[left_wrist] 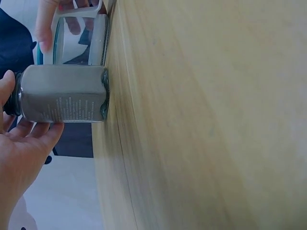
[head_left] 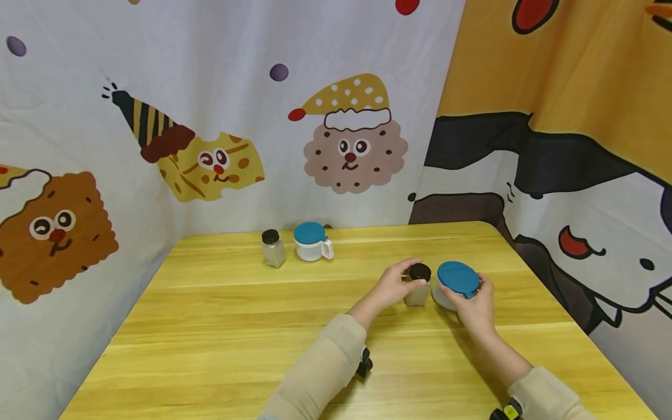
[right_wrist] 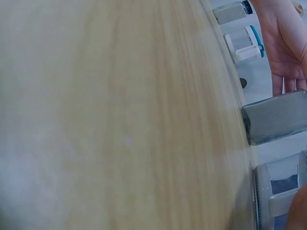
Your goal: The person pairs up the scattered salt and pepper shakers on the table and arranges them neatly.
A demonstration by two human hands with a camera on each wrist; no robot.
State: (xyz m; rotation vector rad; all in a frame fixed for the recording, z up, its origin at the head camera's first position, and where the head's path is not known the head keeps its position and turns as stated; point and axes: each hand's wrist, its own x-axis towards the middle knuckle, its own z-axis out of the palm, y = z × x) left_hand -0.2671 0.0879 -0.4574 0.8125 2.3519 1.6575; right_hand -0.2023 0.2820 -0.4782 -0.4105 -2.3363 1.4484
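My left hand (head_left: 389, 287) holds a square glass spice jar (head_left: 417, 295) near its black cap, with thumb and fingers on opposite sides. The jar stands upright, filled with greyish powder; small print shows on its side in the left wrist view, where the jar (left_wrist: 67, 93) appears sideways. Just to its right, my right hand (head_left: 479, 306) grips a clear seasoning pot (head_left: 445, 298) with a blue lid, thumb at the lid's front and fingers round the far side. The pot's white handle (right_wrist: 283, 203) shows in the right wrist view, partly hidden by the hand.
Farther back on the wooden table (head_left: 210, 344) stand a second black-capped jar (head_left: 273, 254) and a second blue-lidded pot (head_left: 311, 249) with a white handle, side by side. A cartoon-printed curtain (head_left: 226, 76) hangs behind the table and along its sides.
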